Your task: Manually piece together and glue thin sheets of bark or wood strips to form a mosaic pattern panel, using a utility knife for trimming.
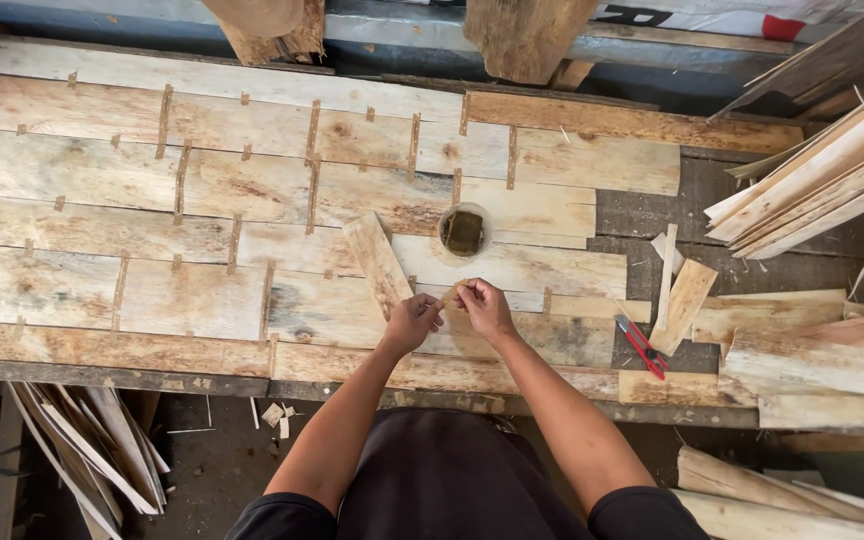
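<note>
Both my hands meet over the near middle of a wide sheet of pale veneer pieces (202, 190) joined with short brown tape strips. My left hand (412, 322) and my right hand (484, 308) pinch a small brown tape strip (451, 294) between them, just above the veneer. A loose narrow veneer piece (377, 262) lies at a slant right beside my left hand. A small round container (464, 232) with dark contents sits on the sheet just beyond my hands.
A red-handled cutter (642, 347) lies to the right on the bench. Veneer offcuts (687, 300) and a stack of long strips (822, 170) crowd the right side. More strips (92, 450) lean under the bench at lower left.
</note>
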